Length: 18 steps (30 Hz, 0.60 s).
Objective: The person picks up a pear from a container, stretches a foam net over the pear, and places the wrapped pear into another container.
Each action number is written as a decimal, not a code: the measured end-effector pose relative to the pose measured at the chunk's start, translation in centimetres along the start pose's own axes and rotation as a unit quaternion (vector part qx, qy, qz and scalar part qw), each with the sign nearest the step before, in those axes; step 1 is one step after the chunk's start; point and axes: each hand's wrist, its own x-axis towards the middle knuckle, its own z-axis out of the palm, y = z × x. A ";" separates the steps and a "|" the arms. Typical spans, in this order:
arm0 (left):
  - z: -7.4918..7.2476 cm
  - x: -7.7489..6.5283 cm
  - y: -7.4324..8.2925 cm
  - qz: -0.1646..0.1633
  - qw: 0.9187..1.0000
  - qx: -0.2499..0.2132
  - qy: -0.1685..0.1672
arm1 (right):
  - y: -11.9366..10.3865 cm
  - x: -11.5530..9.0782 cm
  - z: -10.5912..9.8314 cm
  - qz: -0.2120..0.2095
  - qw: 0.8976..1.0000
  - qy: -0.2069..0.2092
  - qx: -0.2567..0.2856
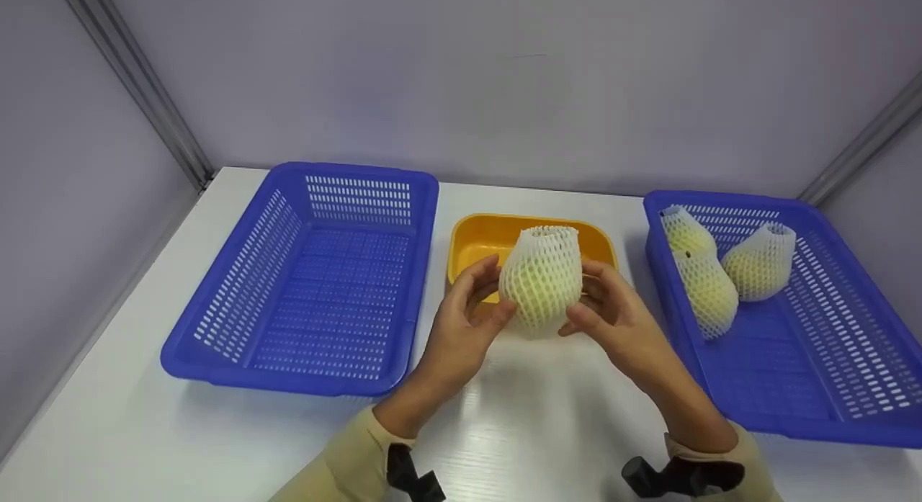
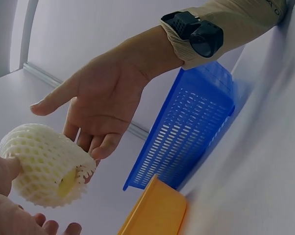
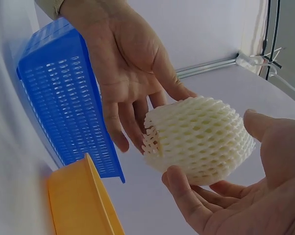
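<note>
A pale yellow-green fruit in a white foam net sleeve [image 1: 542, 286] is held up above the front of the orange bin [image 1: 475, 232]. The net's gathered end points up in the head view; what kind of fruit it is cannot be made out. My left hand [image 1: 461, 325] grips its left side, thumb on the net in the right wrist view [image 3: 184, 93]. On the other side, my right hand [image 1: 623, 322] is spread around the fruit. Its fingers [image 3: 184, 193] are at the net, while the thumb stands slightly off it in the left wrist view.
A blue perforated basket [image 1: 324, 293] stands to the left. Another blue basket [image 1: 763, 372] at the right has several foam-netted fruits [image 1: 760, 264] at its left and far end. Both rest on a white table [image 1: 504, 444]. A pale wall [image 1: 468, 91] rises behind.
</note>
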 end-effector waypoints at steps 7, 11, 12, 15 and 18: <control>0.1 -0.1 0.0 -0.027 0.998 -0.018 -0.045 | 0.3 0.3 0.2 0.020 0.999 0.025 -0.021; 0.1 -0.2 0.1 -0.017 0.999 -0.011 -0.031 | 0.3 0.4 0.2 0.032 0.998 0.052 -0.025; 0.1 -0.2 0.2 -0.017 0.999 -0.011 -0.027 | 0.3 0.4 0.2 0.031 0.997 0.061 -0.022; 0.1 -0.2 0.3 -0.017 1.000 -0.015 -0.010 | 0.3 0.4 0.2 0.016 0.996 0.083 -0.003; 0.1 0.0 0.3 -0.013 1.000 -0.017 0.008 | 0.4 0.3 0.2 -0.008 0.996 0.084 0.012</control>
